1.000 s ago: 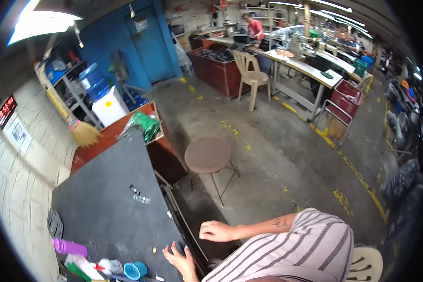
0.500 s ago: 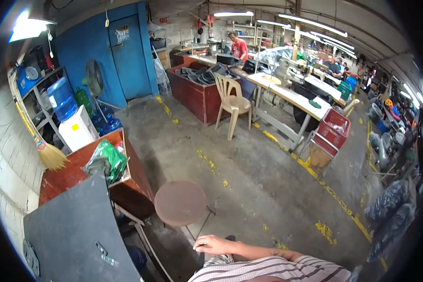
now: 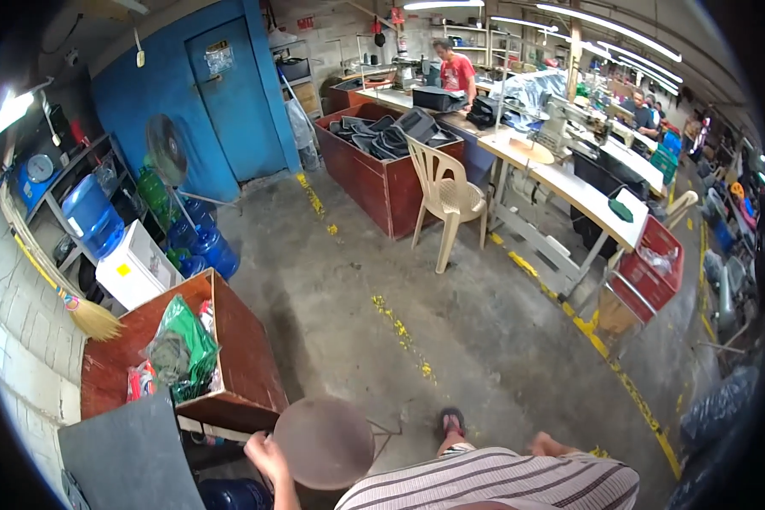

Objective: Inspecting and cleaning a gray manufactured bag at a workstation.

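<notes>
1. The left hand [image 3: 266, 451] sits at the lower edge of the view, fingers curled against the left rim of a round brown stool [image 3: 325, 442]; it touches the seat's edge, though whether it truly clasps it cannot be told.
2. The right hand [image 3: 546, 444] shows only in part above the striped shirt [image 3: 493, 483], low and right of centre; whether it is released or clenched cannot be told, and nothing is seen in it.
3. The stool stands on the concrete floor [image 3: 450, 323] directly in front of the person, between the two hands, with a foot in a sandal [image 3: 450, 421] just to its right.
4. Left of the stool is an open wooden crate [image 3: 238, 357] holding a green bag [image 3: 183, 340] and scraps.
5. A dark grey surface [image 3: 136, 463] lies at the lower left, just beside the crate.
6. Farther off, a cream plastic chair [image 3: 446, 197] stands by a long work surface [image 3: 569, 183], and another person in a red shirt [image 3: 456, 72] stands at the back.
</notes>
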The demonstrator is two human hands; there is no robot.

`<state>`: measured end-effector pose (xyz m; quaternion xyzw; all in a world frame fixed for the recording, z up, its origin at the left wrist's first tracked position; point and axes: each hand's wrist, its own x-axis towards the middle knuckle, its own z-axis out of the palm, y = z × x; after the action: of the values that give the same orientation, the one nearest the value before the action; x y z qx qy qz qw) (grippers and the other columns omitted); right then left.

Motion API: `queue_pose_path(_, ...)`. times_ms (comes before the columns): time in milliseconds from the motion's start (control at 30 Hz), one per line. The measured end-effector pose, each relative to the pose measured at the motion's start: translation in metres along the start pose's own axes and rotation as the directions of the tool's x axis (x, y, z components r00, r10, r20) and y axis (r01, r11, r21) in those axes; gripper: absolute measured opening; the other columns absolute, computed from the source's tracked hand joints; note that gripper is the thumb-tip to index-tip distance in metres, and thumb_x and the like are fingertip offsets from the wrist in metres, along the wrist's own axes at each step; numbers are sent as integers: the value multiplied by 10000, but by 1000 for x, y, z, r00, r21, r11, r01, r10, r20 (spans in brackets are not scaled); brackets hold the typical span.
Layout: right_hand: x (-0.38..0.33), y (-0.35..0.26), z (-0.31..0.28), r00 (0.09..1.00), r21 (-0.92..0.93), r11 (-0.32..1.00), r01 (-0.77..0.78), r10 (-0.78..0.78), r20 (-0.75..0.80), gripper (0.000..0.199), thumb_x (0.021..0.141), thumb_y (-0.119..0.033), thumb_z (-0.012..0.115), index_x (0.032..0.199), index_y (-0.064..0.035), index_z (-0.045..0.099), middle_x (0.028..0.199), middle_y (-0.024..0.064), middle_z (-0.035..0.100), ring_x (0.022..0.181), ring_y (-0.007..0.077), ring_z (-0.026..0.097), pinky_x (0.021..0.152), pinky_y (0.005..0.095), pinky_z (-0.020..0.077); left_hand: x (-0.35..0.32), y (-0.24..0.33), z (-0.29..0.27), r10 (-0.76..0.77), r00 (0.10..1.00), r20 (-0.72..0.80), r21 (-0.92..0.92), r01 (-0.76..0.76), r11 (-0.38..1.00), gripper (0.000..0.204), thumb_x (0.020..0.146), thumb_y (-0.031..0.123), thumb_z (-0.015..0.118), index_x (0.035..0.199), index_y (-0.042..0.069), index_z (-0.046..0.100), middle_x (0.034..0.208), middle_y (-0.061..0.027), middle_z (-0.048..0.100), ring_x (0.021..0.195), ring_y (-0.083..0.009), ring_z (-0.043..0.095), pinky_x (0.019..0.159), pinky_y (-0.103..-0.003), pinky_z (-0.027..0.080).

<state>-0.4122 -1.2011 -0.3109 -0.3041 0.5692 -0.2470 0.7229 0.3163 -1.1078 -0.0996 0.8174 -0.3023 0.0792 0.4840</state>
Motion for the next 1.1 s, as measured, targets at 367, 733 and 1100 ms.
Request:
queue_pose_path(367, 336, -230, 0, 987, -981, -113, 161, 49, 156, 264, 782, -328, 640, 810, -73, 704, 818, 126, 682, 746, 303, 654, 669, 378, 523, 50, 372, 466, 637, -276, 720, -692, -212, 691, 496, 850, 340, 601, 1228, 26, 536, 1255, -221, 531, 1165, -337, 509, 970, -403, 410)
queue_pose_path(733, 585, -771, 320, 625, -724, 151, 674, -638, 449, 92, 787, -120, 585, 794, -34, 616, 790, 156, 631, 812, 333, 616, 715, 418, 486, 291, 131, 556, -342, 418, 842, 470, -258, 844, 556, 784, 448, 614, 1174, 59, 534, 1157, -212, 591, 1089, -400, 559, 918, -502, 446)
queue_pose_path(1100, 773, -1134, 394, 715, -121, 707, 696, -698, 39, 194, 872, -203, 655, 987, -51, 626, 828, 26, 615, 682, 107, 593, 580, 230, 473, 558, 338, 805, 128, 472, 872, 23, -301, 953, 541, 849, 319, 613, 1313, 84, 463, 1238, -224, 516, 1110, -398, 518, 920, -453, 433)
